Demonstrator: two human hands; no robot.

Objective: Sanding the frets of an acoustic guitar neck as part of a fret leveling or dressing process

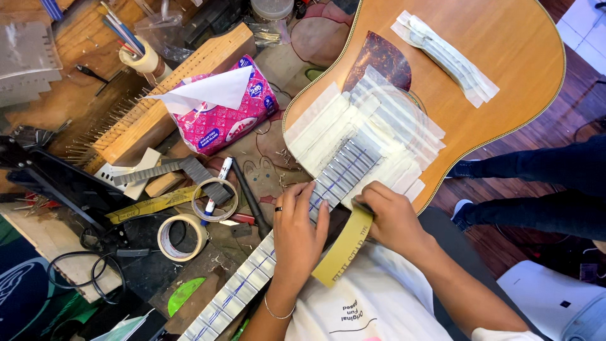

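An acoustic guitar (492,82) lies face up across the bench, its top masked with strips of white tape (372,132) around the neck joint. The fretboard (246,287) runs toward the lower left, marked with blue lines between frets. My left hand (297,233), with a ring and a thin bracelet, rests flat on the fretboard near the body. My right hand (391,218) pinches a long yellow strip of sandpaper (344,249) at the neck's edge, beside the left hand.
A pink tissue pack (224,110), a wooden block with rows of pins (158,107), two tape rolls (183,237), a marker (218,183) and a black tool (249,199) crowd the bench at left. Someone's legs in dark trousers (543,189) stand on the wooden floor at right.
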